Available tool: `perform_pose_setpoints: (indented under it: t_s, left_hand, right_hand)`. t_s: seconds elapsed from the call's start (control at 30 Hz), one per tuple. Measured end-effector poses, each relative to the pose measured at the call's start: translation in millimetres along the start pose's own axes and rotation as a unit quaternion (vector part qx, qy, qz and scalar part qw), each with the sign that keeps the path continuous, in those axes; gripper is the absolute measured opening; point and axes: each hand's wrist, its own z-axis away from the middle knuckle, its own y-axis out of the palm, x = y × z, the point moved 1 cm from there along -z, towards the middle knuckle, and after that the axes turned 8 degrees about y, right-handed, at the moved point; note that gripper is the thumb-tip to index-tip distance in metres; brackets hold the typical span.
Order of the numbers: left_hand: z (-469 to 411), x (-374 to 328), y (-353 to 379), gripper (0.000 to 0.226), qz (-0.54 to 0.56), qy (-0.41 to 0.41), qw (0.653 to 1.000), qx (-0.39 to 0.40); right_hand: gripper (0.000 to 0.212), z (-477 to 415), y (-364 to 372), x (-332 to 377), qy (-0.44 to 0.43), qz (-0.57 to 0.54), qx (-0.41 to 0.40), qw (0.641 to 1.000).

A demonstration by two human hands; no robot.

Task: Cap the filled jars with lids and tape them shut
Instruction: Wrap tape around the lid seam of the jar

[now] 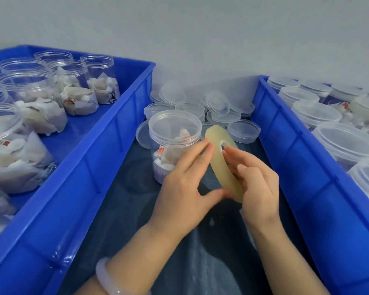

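Centrally, tape roll (218, 165) gripped between left hand (185, 184), right hand (258, 184) — jar (175, 133) behind.

Two bright blue crates (124, 116), a pale yellowish tape roll (224, 165), clear jars (175, 133), a milky-white bangle (107, 279)

The blue crates (107, 150) are glossy moulded plastic. The jars (175, 133) and loose lids (243, 130) are clear, smooth plastic; the tape roll (226, 169) looks translucent, yellowish and slick
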Motion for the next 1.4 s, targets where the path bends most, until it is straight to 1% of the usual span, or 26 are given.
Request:
perform_pose_setpoints:
  t_s: [0.07, 0.13, 0.2, 0.23, 0.33, 0.4, 0.47, 0.53, 0.57, 0.73, 0.8, 0.87, 1.03, 1.1, 1.17, 1.27, 1.3, 1.37, 1.4]
  left_hand:
    - [-1.1, -1.9, -2.1, 0.069, 0.043, -0.004, 0.999, -0.022]
    - [-1.5, -0.6, -2.3, 0.05, 0.1, -0.02, 0.992, -0.069]
    - [-0.6, -1.5, -1.0, 0.033, 0.145, -0.059, 0.982, -0.103]
    - [0.0, -2.6, 0.0, 0.03, 0.17, -0.092, 0.975, -0.11]
    - [0.3, -3.9, 1.1, 0.028, 0.256, -0.188, 0.942, -0.106]
    - [-0.8, -2.8, 0.7, 0.025, 0.296, -0.212, 0.926, -0.1]
    - [-0.7, -3.2, 1.6, 0.03, 0.329, -0.222, 0.913, -0.097]
    - [0.3, -5.2, 2.7, 0.037, 0.329, -0.229, 0.911, -0.103]
    - [0.8, -6.3, 2.8, 0.037, 0.317, -0.229, 0.914, -0.108]
    - [0.6, -2.4, -1.4, 0.025, 0.285, -0.236, 0.92, -0.131]
    - [0.5, -1.7, -2.8, 0.023, 0.251, -0.225, 0.933, -0.128]
    - [1.8, -1.5, -2.6, 0.022, 0.214, -0.215, 0.946, -0.117]
    - [3.5, 5.6, 0.3, 0.018, 0.135, -0.221, 0.964, -0.063]
    - [3.3, 5.8, 0.5, 0.017, 0.114, -0.212, 0.97, -0.044]
    - [3.6, 4.1, 0.4, 0.018, 0.118, -0.202, 0.972, -0.025]
    - [4.2, 1.5, 1.5, 0.019, 0.131, -0.196, 0.972, -0.001]
    - [4.2, 1.2, 1.6, 0.019, 0.137, -0.199, 0.97, -0.012]
    - [3.0, 1.2, 1.5, 0.02, 0.185, -0.216, 0.958, -0.047]
    - [2.5, 1.9, 1.6, 0.026, 0.214, -0.227, 0.948, -0.058]
  right_hand:
    - [0.04, 1.7, 1.4, -1.2, -0.011, 0.004, -0.015, 1.0]
    - [0.037, 2.9, 2.5, -2.2, -0.03, 0.002, -0.035, 0.999]
    - [0.038, 4.2, 4.5, -3.4, -0.041, 0.004, -0.049, 0.998]
    - [0.038, 4.8, 5.1, -4.4, -0.045, 0.01, -0.055, 0.997]
    - [0.036, 5.7, 6.1, -7.6, -0.053, 0.026, -0.067, 0.996]
    - [0.033, 5.5, 5.8, -8.8, -0.059, 0.035, -0.072, 0.995]
    - [0.032, 5.2, 6.1, -10.0, -0.063, 0.048, -0.074, 0.994]
    - [0.032, 5.1, 6.2, -12.0, -0.069, 0.063, -0.074, 0.993]
    - [0.032, 5.2, 6.1, -13.3, -0.072, 0.072, -0.074, 0.992]
    - [0.029, 6.7, 6.1, -17.5, -0.094, 0.103, -0.066, 0.988]
    - [0.028, 7.1, 6.7, -19.0, -0.1, 0.107, -0.061, 0.987]
    - [0.026, 7.5, 6.9, -19.2, -0.111, 0.116, -0.06, 0.985]
    - [0.027, 6.9, 6.2, -19.6, -0.114, 0.171, -0.039, 0.978]
    - [0.026, 7.7, 7.4, -18.9, -0.12, 0.184, -0.031, 0.975]
    - [0.028, 7.7, 8.8, -19.3, -0.124, 0.184, -0.037, 0.974]
    - [0.03, 5.5, 8.8, -22.2, -0.106, 0.172, -0.078, 0.976]
    - [0.032, 4.9, 9.0, -22.4, -0.102, 0.169, -0.085, 0.977]
    - [0.032, 4.3, 9.0, -21.2, -0.099, 0.159, -0.091, 0.978]
    - [0.032, 4.0, 8.6, -20.2, -0.097, 0.148, -0.093, 0.98]
